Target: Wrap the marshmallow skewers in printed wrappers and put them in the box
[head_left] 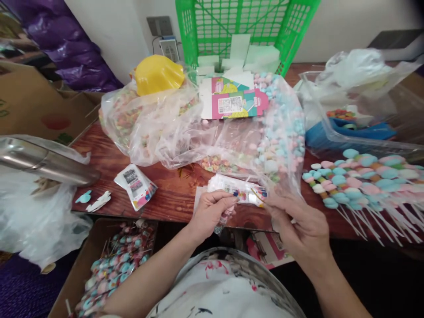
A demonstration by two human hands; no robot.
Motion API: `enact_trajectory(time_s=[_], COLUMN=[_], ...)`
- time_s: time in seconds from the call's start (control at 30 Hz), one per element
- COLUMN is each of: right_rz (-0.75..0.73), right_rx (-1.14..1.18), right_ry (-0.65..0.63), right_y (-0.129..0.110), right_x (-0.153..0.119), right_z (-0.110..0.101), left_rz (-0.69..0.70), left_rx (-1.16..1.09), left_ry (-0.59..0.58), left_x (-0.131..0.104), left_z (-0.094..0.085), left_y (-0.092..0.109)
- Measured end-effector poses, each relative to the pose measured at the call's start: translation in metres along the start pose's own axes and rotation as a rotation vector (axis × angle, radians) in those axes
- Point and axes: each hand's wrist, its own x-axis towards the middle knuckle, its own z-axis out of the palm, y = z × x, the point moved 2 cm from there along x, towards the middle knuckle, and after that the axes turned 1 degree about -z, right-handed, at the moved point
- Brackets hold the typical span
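My left hand is closed in a pinch on a clear-wrapped candy skewer, whose pink and pale blue pieces hang below the fingers. Most of that skewer is hidden by the hand. Between thumb and forefinger, my right hand grips a thin gold twist tie, its free end pointing toward the left hand. A stack of printed clear wrappers lies on the table just beyond both hands. To the right, a pile of marshmallow skewers rests with white sticks toward the table's front edge.
Plastic bags of marshmallows and candy rings cover the table's back, beneath printed cards. Behind stands a green crate. A steel flask and a card stack are left. Below, a carton holds wrapped skewers.
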Motion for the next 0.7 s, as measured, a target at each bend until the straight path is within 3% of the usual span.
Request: enact_trajectory(time_s=[0.2, 0.33, 0.47, 0.57, 0.7], right_rz=[-0.023, -0.013, -0.013, 0.063, 0.268], right_rx=[-0.002, 0.005, 0.018, 0.009, 0.168], right_ry=[-0.065, -0.078, 0.025, 0.121, 0.001], right_y=[-0.002, 0.004, 0.002, -0.001, 0.006], right_x=[-0.008, -0.013, -0.015, -0.017, -0.026], right_z=[0.02, 0.024, 0.022, 0.02, 0.022], left_rz=[0.092, 0.067, 0.111, 0.145, 0.264], left_rx=[0.017, 0.049, 0.11, 0.136, 0.26], left_ry=[-0.101, -0.136, -0.14, -0.127, -0.174], left_x=[-0.003, -0.005, -0.008, -0.01, -0.011], left_z=[0.025, 0.025, 0.022, 0.022, 0.023], left_y=[-0.007, -0.012, -0.012, -0.008, 0.001])
